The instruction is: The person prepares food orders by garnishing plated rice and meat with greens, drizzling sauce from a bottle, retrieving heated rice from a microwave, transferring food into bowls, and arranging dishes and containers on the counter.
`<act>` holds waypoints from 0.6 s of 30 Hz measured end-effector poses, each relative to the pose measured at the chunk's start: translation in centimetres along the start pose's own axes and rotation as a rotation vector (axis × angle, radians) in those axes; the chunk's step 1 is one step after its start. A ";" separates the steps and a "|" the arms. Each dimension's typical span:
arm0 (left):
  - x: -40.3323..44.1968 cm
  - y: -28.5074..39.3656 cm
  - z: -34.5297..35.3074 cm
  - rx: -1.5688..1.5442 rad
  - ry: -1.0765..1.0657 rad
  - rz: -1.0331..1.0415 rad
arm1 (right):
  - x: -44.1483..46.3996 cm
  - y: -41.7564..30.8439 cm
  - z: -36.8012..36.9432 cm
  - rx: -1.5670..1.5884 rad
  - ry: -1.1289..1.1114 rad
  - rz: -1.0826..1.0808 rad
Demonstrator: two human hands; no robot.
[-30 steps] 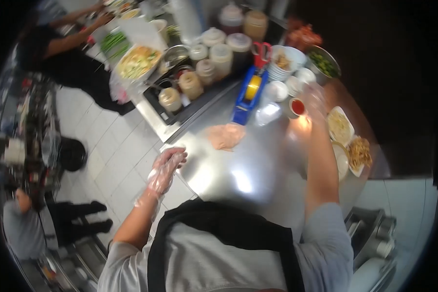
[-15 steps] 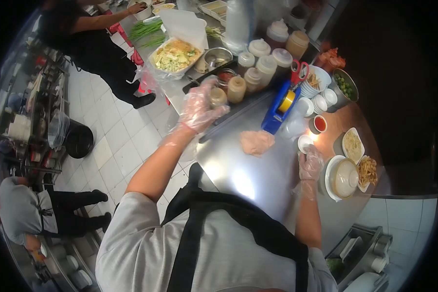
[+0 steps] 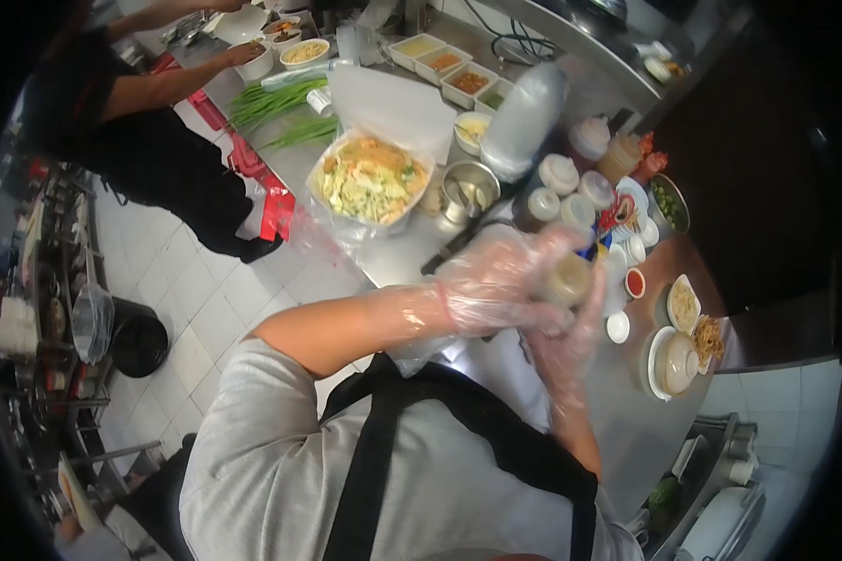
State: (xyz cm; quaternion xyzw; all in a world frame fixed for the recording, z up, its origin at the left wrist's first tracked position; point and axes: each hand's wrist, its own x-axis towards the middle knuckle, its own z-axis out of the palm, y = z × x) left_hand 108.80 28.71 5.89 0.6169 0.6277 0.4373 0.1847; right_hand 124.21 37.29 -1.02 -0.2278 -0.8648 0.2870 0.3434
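My left hand [image 3: 500,280], in a clear plastic glove, is wrapped round a squeeze bottle [image 3: 567,280] with a pale top. My right hand [image 3: 571,341], gloved too, is raised against the bottle's right side, its fingers blurred; both hands touch the bottle. Just beyond are other squeeze bottles [image 3: 558,175], partly hidden by my left hand. Right of my hands stand a small cup of red sauce [image 3: 635,283] and a small white cup [image 3: 617,326] on the metal counter [image 3: 617,402].
An open box of shredded food [image 3: 370,182] lies beyond my left forearm, near a metal pot [image 3: 470,192] and green stalks [image 3: 285,103]. A lidded bowl [image 3: 675,363] stands at right. At the upper left a co-worker's hand [image 3: 248,53] reaches into a container.
My left hand has lifted the bottle from the rack and moved right. My right hand has left the small white cup and come to the bottle. The view has shifted.
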 end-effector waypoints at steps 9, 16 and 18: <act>5.6 -1.6 -5.1 -0.485 -0.607 0.076 | -2.0 -2.4 -3.4 0.033 0.196 0.124; 17.1 -12.5 -19.3 0.447 -0.505 -0.019 | -0.9 -3.2 -6.4 -0.066 0.404 0.212; 20.8 -15.0 -20.5 0.709 -0.536 -0.240 | -0.6 -3.2 -7.5 -0.130 0.435 0.271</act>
